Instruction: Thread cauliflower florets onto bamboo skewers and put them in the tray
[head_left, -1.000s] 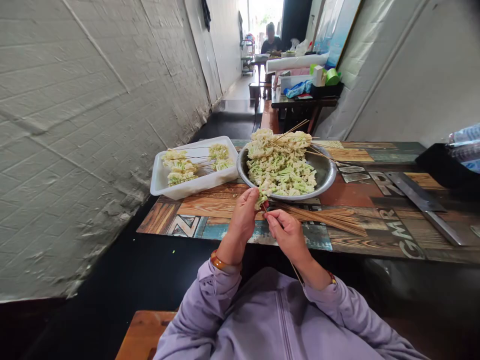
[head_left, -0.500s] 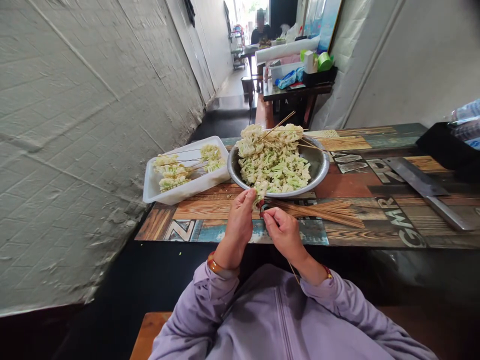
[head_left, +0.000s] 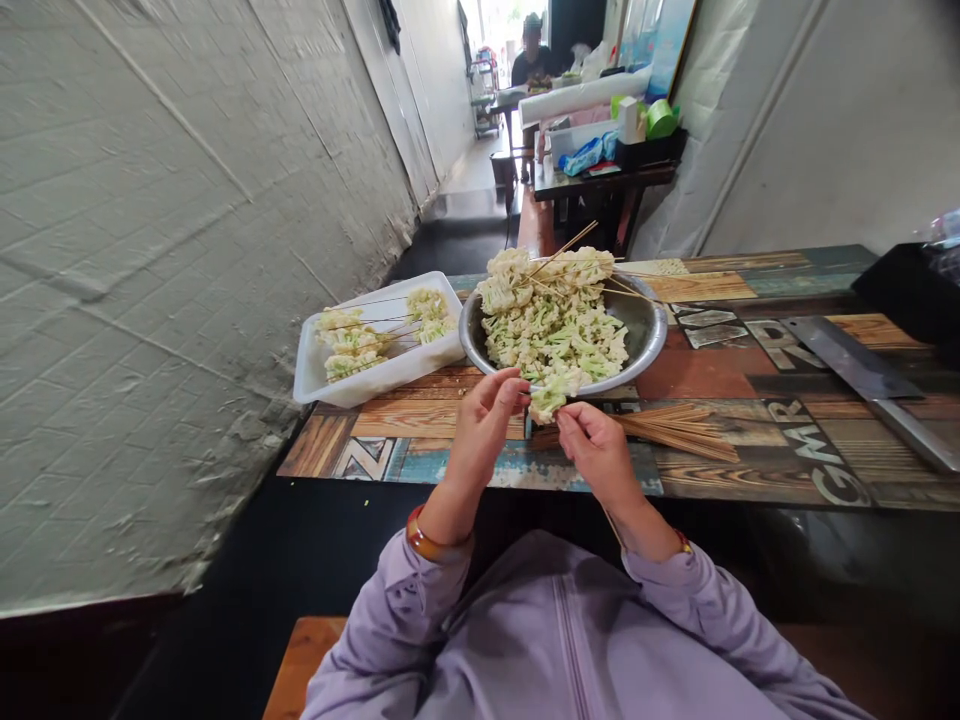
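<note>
My right hand (head_left: 600, 450) is closed on a thin bamboo skewer (head_left: 613, 522), whose lower end runs down past my wrist. At the fingertips of that hand is a piece of pale green-white cauliflower (head_left: 549, 400), just over the near rim of the metal bowl. To its left, my left hand (head_left: 481, 425) is raised with its fingers stretched out and nothing visible in them. The metal bowl (head_left: 654, 345) holds a heap of cauliflower florets (head_left: 555, 325), with several skewered pieces (head_left: 506, 283) lying on top.
A white plastic tray (head_left: 306, 372) with skewered cauliflower stands left of the bowl. Loose skewers (head_left: 686, 432) lie on the wood-patterned table (head_left: 420, 465) in front of the bowl. A cleaver (head_left: 859, 365) lies at the right. A person (head_left: 531, 58) sits far back.
My left hand has let go of the cauliflower and its fingers have straightened. My right hand has moved slightly right with the skewer and the cauliflower piece. The view has shifted a little.
</note>
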